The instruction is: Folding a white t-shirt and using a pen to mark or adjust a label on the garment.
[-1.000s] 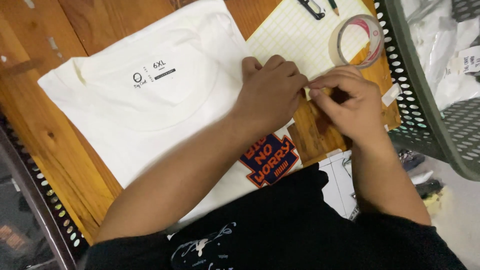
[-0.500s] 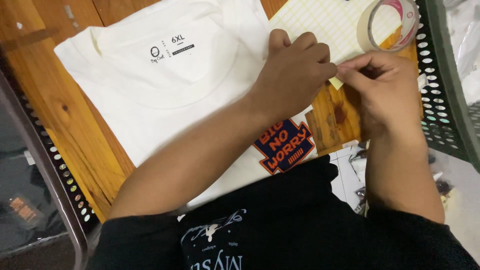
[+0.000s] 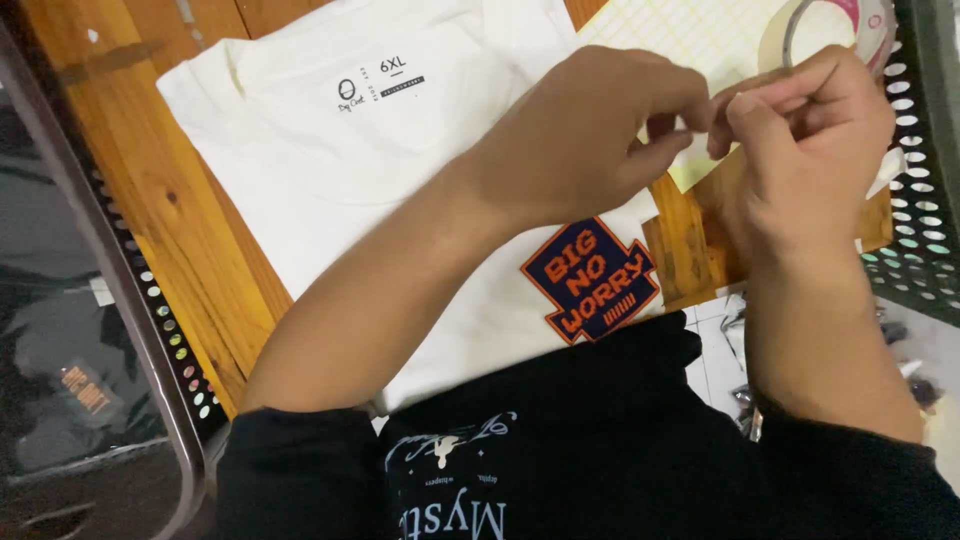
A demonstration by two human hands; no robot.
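My left hand (image 3: 585,135) and my right hand (image 3: 815,135) meet fingertip to fingertip over the near corner of a pale yellow gridded sheet (image 3: 700,40). Both pinch at the sheet's edge; whatever small piece sits between the fingers is hidden. My left forearm crosses a folded white T-shirt (image 3: 300,170) that lies flat on the wooden table (image 3: 120,180). The shirt has a printed neck label (image 3: 385,85) and an orange and navy diamond print (image 3: 590,280) near its lower edge. A roll of clear tape (image 3: 835,25) lies on the sheet just beyond my right hand.
A dark mesh basket (image 3: 925,200) stands at the right table edge. Another mesh-sided bin (image 3: 140,300) at the left holds dark bagged garments (image 3: 80,390). Small clutter lies on the floor at the lower right (image 3: 900,370).
The view has shifted, so the shirt and hands sit higher and more to the right in frame. Both hands stay pinched together at the sheet's corner.
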